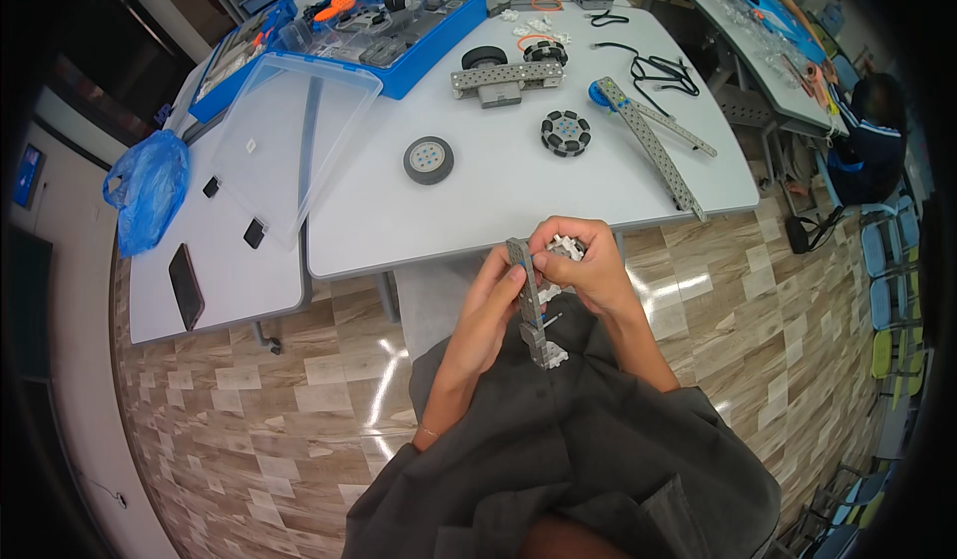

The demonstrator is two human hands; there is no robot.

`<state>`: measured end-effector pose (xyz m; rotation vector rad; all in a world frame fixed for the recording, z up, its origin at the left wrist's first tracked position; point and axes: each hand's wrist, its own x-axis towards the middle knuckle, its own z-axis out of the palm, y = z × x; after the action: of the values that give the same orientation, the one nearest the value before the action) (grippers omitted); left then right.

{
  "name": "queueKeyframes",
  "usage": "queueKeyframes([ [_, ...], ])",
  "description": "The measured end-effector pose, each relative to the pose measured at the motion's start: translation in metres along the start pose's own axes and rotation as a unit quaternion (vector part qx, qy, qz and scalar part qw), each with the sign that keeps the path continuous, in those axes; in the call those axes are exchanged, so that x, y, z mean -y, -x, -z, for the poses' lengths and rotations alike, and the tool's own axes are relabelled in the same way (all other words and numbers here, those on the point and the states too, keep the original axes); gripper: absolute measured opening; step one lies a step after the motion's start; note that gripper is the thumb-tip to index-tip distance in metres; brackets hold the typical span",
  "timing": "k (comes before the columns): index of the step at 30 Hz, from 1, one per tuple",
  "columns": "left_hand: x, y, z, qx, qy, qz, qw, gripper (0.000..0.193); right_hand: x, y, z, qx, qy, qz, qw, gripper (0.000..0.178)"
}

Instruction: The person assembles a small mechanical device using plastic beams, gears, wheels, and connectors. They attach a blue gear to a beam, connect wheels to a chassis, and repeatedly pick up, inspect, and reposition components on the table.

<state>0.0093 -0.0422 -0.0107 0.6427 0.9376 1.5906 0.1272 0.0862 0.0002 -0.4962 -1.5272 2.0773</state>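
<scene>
Over my lap, my left hand (488, 310) grips a grey perforated plastic beam (529, 305), which stands roughly upright with its upper end near the table's front edge. A thin pale shaft sticks out sideways from the beam's lower half, beside a small blue piece. My right hand (598, 270) is pinched against the beam's upper part, and its fingers hide what they press on. White plastic connectors (568, 246) show within the curl of my right hand. More white connectors (556, 356) are by the beam's lower end, against the dark grey cloth on my lap.
On the white table (359, 230) are a wheel (429, 160), an omni wheel (565, 133), a wheeled beam assembly (508, 80), a long beam arm (648, 145), black cables (658, 72), a clear lid (269, 140), a blue parts case (419, 65) and a phone (185, 287). A person (872, 145) sits far right.
</scene>
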Motion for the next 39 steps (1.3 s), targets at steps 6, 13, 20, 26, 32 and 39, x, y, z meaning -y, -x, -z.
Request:
queueKeyframes([
  [6,0.000,-0.003,-0.004,0.019,0.097,0.009,0.995,0.021,0.001,0.000,0.002,0.019,-0.020,-0.025,0.999,0.008],
  [13,-0.001,-0.001,-0.006,0.052,0.180,0.024,0.982,0.016,0.001,0.000,0.003,0.037,-0.043,-0.021,0.998,0.009],
  [20,-0.003,0.001,-0.008,0.032,0.169,0.034,0.985,0.014,0.001,0.001,0.002,0.047,-0.063,-0.027,0.996,0.008],
  [26,-0.001,0.001,-0.009,0.018,0.171,0.034,0.985,0.012,-0.001,0.003,0.003,0.051,-0.062,-0.017,0.997,0.008],
  [32,0.005,0.001,-0.009,-0.002,0.156,0.032,0.987,0.016,0.001,0.007,0.004,0.047,-0.021,-0.019,0.999,0.007],
  [39,0.009,0.001,-0.011,-0.025,0.194,0.027,0.980,0.008,0.001,0.009,0.001,0.047,0.079,0.061,0.994,0.008],
])
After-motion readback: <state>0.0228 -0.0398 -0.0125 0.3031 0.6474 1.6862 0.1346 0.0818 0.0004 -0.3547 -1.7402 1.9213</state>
